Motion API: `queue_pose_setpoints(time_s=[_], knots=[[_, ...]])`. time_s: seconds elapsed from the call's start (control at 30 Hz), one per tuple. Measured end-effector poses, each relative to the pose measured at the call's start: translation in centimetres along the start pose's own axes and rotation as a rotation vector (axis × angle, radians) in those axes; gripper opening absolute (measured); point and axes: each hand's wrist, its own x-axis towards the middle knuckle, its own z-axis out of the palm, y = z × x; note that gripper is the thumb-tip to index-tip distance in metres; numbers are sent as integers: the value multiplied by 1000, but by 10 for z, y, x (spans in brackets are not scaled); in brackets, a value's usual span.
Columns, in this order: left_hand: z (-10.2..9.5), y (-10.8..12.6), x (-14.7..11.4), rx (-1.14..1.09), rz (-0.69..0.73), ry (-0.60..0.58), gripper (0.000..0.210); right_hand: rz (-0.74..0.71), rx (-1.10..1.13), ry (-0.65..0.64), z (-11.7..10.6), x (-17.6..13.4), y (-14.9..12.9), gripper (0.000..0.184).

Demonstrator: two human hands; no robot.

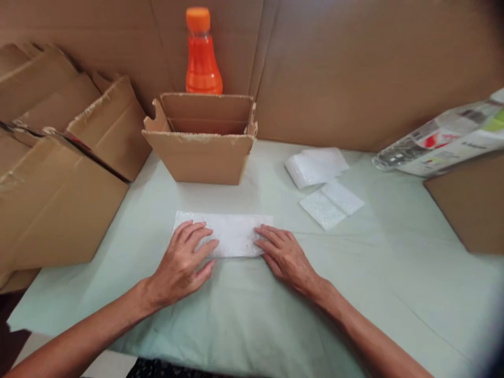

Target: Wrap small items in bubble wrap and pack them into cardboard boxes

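A white strip of bubble wrap [234,233], which looks folded, lies flat on the pale green cloth in front of me. My left hand [187,257] rests on its left end, fingers spread and stretched out. On the right end lies my right hand [285,254], its fingers extended over the strip's edge. Neither hand grips the wrap. To the right of it are a stack of white bubble wrap pieces [317,165] and a separate folded piece [333,203], neither touched by a hand.
Behind the strip stands an open cardboard box [207,160], with an orange bottle [202,58] behind it. Several cardboard boxes [59,205] crowd the left. At the right edge, clear plastic bottles [433,139] lie beside another cardboard piece [472,205]. A cardboard wall [354,68] closes the back.
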Motion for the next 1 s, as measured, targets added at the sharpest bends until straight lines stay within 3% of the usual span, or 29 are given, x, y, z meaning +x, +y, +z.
queue_pose_setpoints(time_s=[0.07,0.2,0.33,0.43,0.5,0.57,0.67,0.77,0.83,1.0], knots=[[15,15,-21,-21,-60,-82,42,-47,-3,50,-4,-3,-13,24],[30,19,-38,6,-103,-77,40,-128,72,86,-21,-5,-65,17],[22,19,-53,-9,-83,-83,47,-183,117,-25,-24,-1,-124,11],[9,34,-74,-125,-84,-57,57,-193,83,-135,-17,10,-149,8],[2,46,-85,-260,-119,-1,52,-204,127,-156,-14,20,-153,7],[0,53,-90,-392,-243,53,32,-212,240,-125,-16,27,-149,13],[1,52,-85,-548,-578,65,11,-132,350,83,-23,24,-136,39],[3,44,-77,-689,-855,61,23,-20,297,276,-27,10,-126,39],[3,40,-73,-764,-918,81,35,-26,244,274,-24,2,-124,32],[5,35,-72,-721,-951,76,39,-143,108,103,0,9,-129,26]])
